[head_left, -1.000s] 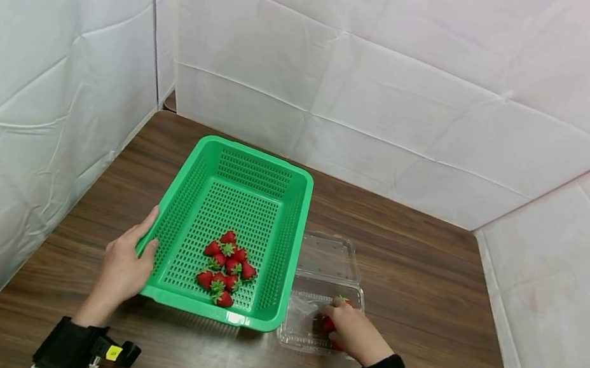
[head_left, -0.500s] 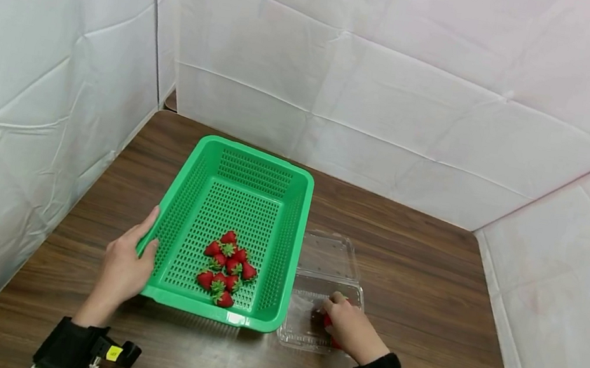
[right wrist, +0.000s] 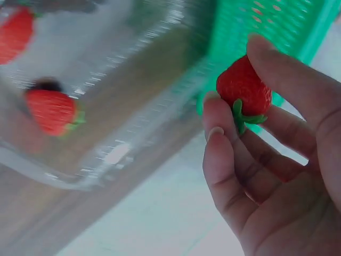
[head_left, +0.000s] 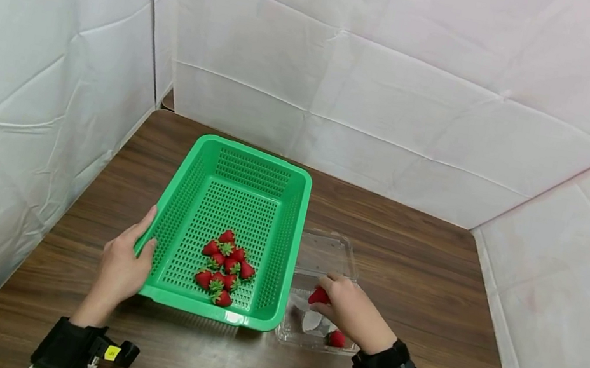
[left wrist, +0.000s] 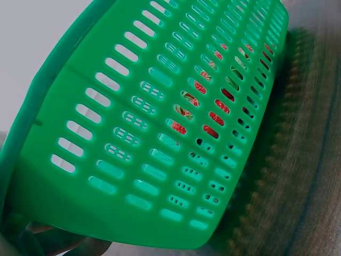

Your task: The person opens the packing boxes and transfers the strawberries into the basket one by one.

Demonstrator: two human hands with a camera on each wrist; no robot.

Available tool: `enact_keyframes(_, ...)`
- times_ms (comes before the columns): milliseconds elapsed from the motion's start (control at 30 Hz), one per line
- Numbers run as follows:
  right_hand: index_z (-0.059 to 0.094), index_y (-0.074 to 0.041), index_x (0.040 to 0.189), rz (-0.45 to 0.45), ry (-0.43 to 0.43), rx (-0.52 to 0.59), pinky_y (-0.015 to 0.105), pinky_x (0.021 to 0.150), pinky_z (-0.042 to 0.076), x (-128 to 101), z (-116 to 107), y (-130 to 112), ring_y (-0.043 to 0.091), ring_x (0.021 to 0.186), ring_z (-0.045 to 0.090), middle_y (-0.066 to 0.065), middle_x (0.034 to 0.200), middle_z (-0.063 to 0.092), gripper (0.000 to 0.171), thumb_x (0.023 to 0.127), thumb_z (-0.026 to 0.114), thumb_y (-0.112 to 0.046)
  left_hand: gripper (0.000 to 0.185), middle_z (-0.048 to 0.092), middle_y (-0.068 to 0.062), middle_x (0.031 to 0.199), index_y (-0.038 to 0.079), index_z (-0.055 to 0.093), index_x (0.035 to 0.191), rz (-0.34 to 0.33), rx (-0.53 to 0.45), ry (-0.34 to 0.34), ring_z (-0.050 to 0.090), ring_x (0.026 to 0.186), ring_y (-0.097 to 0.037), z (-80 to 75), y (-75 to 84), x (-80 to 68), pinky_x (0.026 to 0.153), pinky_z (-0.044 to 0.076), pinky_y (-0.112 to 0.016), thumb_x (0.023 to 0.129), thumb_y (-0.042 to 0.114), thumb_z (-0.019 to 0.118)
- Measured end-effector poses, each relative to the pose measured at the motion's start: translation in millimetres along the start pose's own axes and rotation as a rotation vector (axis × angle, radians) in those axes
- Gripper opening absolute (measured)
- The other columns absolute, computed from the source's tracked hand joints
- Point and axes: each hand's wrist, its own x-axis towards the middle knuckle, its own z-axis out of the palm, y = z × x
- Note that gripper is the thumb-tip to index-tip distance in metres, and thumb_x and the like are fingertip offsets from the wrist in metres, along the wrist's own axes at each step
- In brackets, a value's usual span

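In the head view my left hand [head_left: 123, 263] grips the left rim of a green perforated plastic basket [head_left: 295, 242], thumb over the rim. Several strawberries [head_left: 227, 264] with green leaves lie inside, toward its near end; red shows through the slots in the left wrist view. My right hand [head_left: 355, 313] pinches one strawberry [right wrist: 245, 88] between thumb and fingertips, above a clear plastic clamshell box [head_left: 290, 331]. Two strawberries lie in that box in the right wrist view: one strawberry [right wrist: 50, 112] near a corner, another strawberry [right wrist: 15, 34] farther in.
The box's hinged lid [head_left: 327, 253] lies open behind it, close to the basket's right side. Everything stands on a brown wooden table [head_left: 419, 274]. White sheet walls [head_left: 401, 98] enclose the back and both sides.
My right hand has lifted a strawberry from the box and moved slightly up and left, uncovering another one in the box. The left hand and basket stay in place.
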Motion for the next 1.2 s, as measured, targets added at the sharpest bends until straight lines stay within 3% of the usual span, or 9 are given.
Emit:
enact_keyframes(267,0.063,-0.011,0.087,-0.094,0.086,0.04,0.018,0.062,0.047,17.5,-27.3,-22.4,0.005,0.072,0.053,-0.003,0.083,0.054,0.019,0.079,0.08,-0.014,0.061,0.04,-0.027,0.149,0.02,0.029,0.153,0.0,-0.003,-0.002,0.042,0.131,-0.047,-0.4,-0.7,0.2,0.097,0.039,-0.064,0.099,0.003,0.049)
enact_keyframes(433,0.067,-0.009,0.097,-0.168,0.094,0.043,0.017,0.066,0.049,30.2,-37.6,-33.3,0.007,0.078,0.057,0.0,0.092,0.058,0.023,0.078,0.08,-0.01,0.061,0.04,-0.027,0.149,0.02,0.029,0.153,0.001,0.0,0.003,0.044,0.13,-0.047,0.3,-1.2,0.1,0.091,0.042,-0.061,0.099,0.003,0.049)
enact_keyframes(567,0.066,-0.008,0.102,-0.19,0.06,0.057,0.018,0.068,0.05,39.2,-44.2,-42.4,0.009,0.081,0.062,0.002,0.096,0.061,0.024,0.081,0.077,-0.01,0.061,0.04,-0.027,0.148,0.02,0.029,0.153,0.004,0.0,0.008,0.044,0.129,-0.048,0.6,-1.1,0.1,0.088,0.043,-0.058,0.098,0.003,0.049)
enact_keyframes(833,0.067,-0.006,0.114,-0.214,-0.03,0.051,0.02,0.073,0.052,56.4,-52.5,-58.3,0.012,0.091,0.065,0.005,0.105,0.065,0.028,0.087,0.072,-0.013,0.061,0.039,-0.027,0.149,0.02,0.028,0.154,0.0,-0.005,0.0,0.042,0.132,-0.048,0.6,-0.5,0.5,0.098,0.038,-0.065,0.099,0.003,0.049)
enact_keyframes(1200,0.069,-0.014,0.096,-0.268,-0.09,-0.01,0.022,0.071,0.048,88.3,-48.3,-71.5,0.009,0.083,0.059,-0.002,0.091,0.063,0.016,0.089,0.07,-0.028,0.061,0.04,-0.028,0.148,0.019,0.029,0.153,0.006,-0.006,0.006,0.042,0.131,-0.048,0.5,-0.2,0.2,0.098,0.037,-0.065,0.098,0.002,0.049)
